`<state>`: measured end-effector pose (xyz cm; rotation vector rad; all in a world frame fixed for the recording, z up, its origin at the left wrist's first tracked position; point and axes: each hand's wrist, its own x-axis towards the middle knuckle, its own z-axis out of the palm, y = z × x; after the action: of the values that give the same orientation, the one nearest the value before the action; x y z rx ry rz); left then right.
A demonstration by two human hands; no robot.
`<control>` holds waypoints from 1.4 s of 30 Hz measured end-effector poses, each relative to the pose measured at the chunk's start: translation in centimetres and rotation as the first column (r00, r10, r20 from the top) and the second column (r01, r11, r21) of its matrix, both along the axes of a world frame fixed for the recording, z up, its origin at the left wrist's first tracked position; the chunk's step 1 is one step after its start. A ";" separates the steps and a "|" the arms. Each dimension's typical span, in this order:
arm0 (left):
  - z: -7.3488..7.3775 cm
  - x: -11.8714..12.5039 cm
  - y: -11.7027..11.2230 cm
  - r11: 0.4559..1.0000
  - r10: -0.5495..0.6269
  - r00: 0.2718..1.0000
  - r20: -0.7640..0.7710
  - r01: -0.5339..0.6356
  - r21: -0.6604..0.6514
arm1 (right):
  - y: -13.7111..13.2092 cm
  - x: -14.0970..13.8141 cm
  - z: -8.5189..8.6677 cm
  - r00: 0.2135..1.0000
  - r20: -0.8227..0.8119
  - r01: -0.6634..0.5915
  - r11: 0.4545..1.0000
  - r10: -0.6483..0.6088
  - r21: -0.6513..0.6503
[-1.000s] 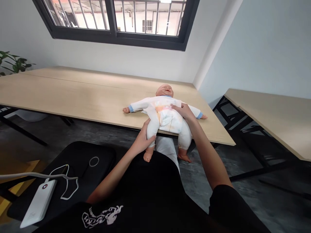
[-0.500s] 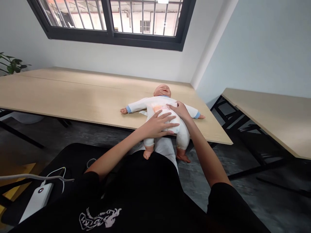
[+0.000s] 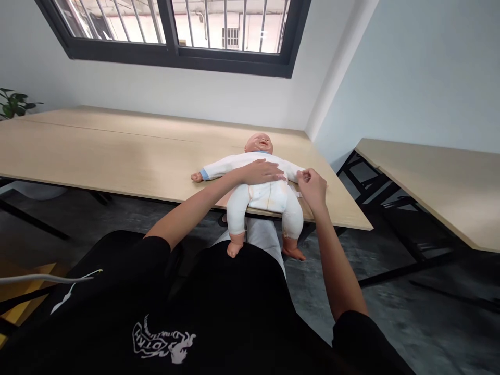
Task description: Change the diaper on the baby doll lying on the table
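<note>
A baby doll (image 3: 265,195) lies on its back at your 12 o'clock, on the near edge of a pale wooden table (image 3: 117,151), with its head (image 3: 259,142) pointing away from you and its legs hanging over the edge toward your 6 o'clock. Taking the doll's middle as a clock face, your left hand (image 3: 261,172) lies open and flat across the chest at about 12, fingers pointing toward 3, pressing lightly on the white sleepsuit (image 3: 226,167). Your right hand (image 3: 311,188) is at about 3, beside the torso, drawn into a narrow pinch with its fingertips (image 3: 303,176) at the edge of the suit; you cannot tell from this view whether they have cloth between them. A small white tab (image 3: 297,191) shows just below that hand. The doll looks light, so it could shift if pulled on one side. The padded limbs look soft and floppy, while the head, hands and feet look like firmer, smoother vinyl that may slip in the fingers. The steadiest hold is probably flat on the chest, as your left hand has it, or around the thick of a thigh rather than a foot. The dangling legs (image 3: 237,208) rest against your black T-shirt (image 3: 164,338), and a second table (image 3: 429,192) stands at your 3 o'clock.
</note>
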<state>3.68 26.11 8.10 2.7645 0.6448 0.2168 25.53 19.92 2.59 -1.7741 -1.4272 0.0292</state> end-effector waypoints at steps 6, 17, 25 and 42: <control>-0.6 0.9 2.7 0.998 0.027 0.999 0.023 -0.026 -0.059 | -2.7 3.0 -2.6 0.975 0.101 -0.167 0.952 0.198 -0.258; -0.9 0.8 2.7 0.994 0.060 0.995 0.080 -0.052 -0.096 | -2.9 3.4 -3.3 0.941 -0.221 -0.254 0.966 0.257 0.041; -1.0 0.8 3.2 0.995 0.052 0.997 0.058 -0.046 -0.091 | -1.0 3.3 -2.0 0.804 -0.413 -0.320 0.897 0.427 0.305; -3.4 0.5 5.5 0.965 0.033 0.928 0.372 0.068 -0.255 | 1.9 -4.6 3.3 0.748 -0.023 -0.654 0.742 0.663 0.145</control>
<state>4.19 31.64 4.70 2.3796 0.5049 0.5918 20.91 21.83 5.85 -1.0659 -1.8921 0.3657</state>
